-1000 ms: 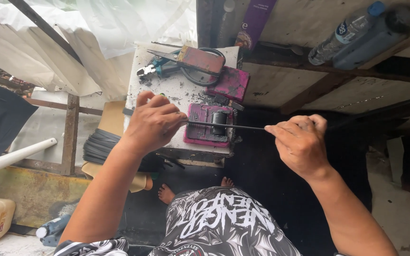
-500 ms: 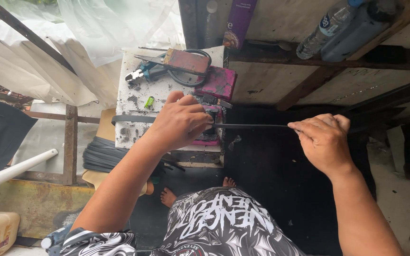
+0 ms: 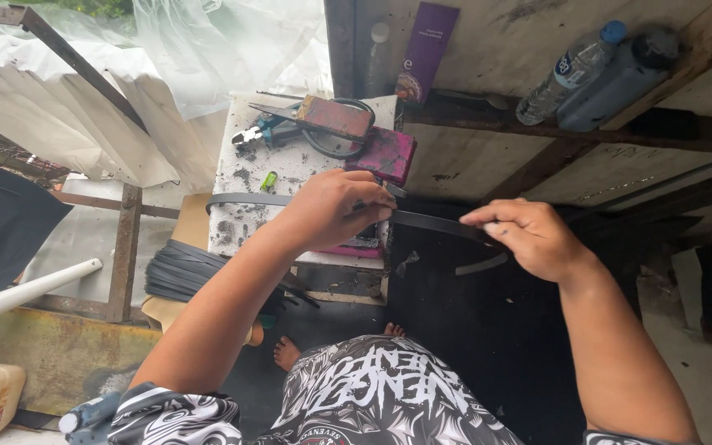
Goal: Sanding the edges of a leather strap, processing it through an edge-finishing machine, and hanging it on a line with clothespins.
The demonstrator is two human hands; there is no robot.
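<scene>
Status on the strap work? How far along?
Done: nothing finished shows. In hand: one black strap stretched across the white block, left hand pressing it there, right hand pinching its other end. Left: a bundle of black straps lies below the block; cutters lie unused.

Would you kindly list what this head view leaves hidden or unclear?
- Black strip: its middle is hidden under the left hand.
- Pink device on the white stand: mostly covered by that hand.
- Right hand: its fingers' hold on the strip is hidden.
- Bottles: partly hidden behind a beam.
</scene>
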